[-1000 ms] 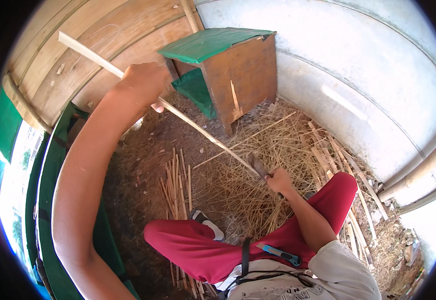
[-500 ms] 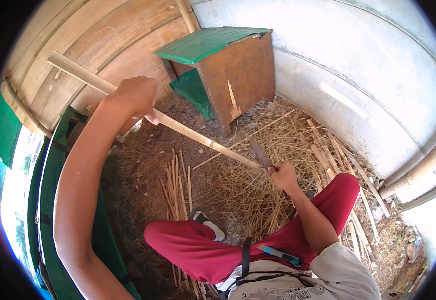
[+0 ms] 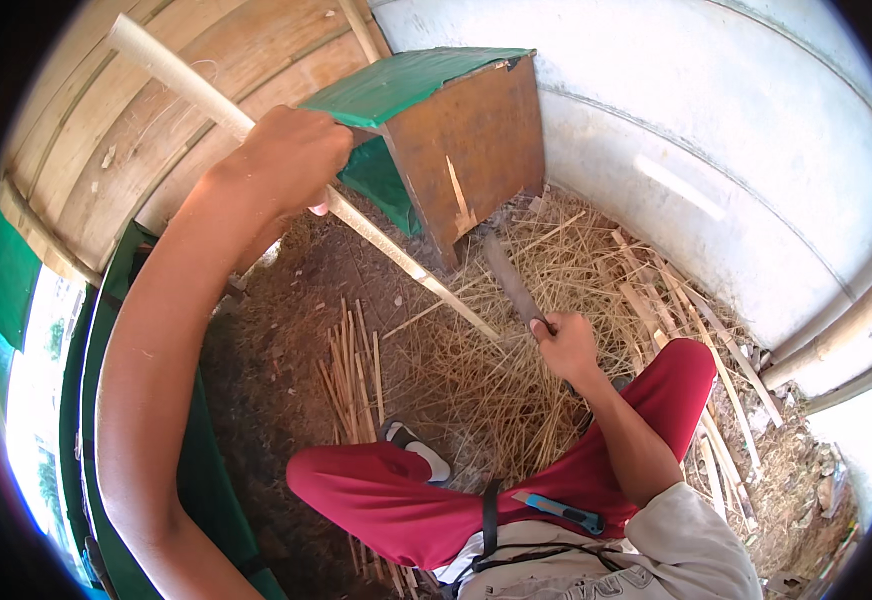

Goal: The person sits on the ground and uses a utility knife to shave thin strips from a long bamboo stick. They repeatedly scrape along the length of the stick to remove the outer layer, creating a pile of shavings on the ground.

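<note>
My left hand (image 3: 301,155) is closed around a long, pale strip of split bamboo (image 3: 406,262), raised in front of me. The strip slants from the upper left down toward the straw, its lower tip in front of the shavings. In my right hand (image 3: 566,345) is a machete (image 3: 512,278), its dark flat blade pointing up and away, a little right of the strip's lower end and apart from it. A heap of thin bamboo shavings (image 3: 486,400) covers the ground between my legs. A blue box cutter (image 3: 561,510) rests on my lap.
A wooden box with a green top (image 3: 471,140) stands ahead by the pale wall (image 3: 676,120). Thin bamboo sticks (image 3: 356,370) lie in a bundle left of the shavings. More split strips (image 3: 696,320) lie along the right wall. Green sheeting (image 3: 211,480) hangs at my left.
My left hand has moved up and right, lifting the bamboo strip and tilting it more steeply. The machete blade has come away from the strip's lower end and lies further up and left.
</note>
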`<state>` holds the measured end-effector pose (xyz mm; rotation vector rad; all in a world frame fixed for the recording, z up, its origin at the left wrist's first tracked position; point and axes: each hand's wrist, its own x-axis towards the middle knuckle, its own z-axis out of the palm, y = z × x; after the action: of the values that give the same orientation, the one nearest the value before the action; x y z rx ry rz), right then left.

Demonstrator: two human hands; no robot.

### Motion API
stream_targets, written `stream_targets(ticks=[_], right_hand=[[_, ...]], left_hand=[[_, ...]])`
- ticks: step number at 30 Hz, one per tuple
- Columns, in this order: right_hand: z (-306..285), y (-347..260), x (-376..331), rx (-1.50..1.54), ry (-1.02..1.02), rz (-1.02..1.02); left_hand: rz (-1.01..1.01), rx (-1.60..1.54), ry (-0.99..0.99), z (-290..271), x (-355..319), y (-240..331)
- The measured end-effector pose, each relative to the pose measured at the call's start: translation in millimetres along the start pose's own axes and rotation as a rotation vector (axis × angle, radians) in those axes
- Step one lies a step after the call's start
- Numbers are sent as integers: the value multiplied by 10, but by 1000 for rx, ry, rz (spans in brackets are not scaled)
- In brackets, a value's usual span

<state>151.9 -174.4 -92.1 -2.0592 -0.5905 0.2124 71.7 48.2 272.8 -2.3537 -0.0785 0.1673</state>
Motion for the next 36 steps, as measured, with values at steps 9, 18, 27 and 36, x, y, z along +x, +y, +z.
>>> stream_targets(ticks=[9,18,27,36], right_hand=[[-65,-74,-1,-23,53,-108],[-703,3,50,104,380,-151],[-2273,903,-905,-321,915,49],[-1052,2800,-3281,-405,473,726]], left_hand=[[79,83,37,79,476,574],[-89,-60,-57,191,50,95],[-622,-395,116,560,-1867,-518],[-903,-1297,119,1579,-2526,820]])
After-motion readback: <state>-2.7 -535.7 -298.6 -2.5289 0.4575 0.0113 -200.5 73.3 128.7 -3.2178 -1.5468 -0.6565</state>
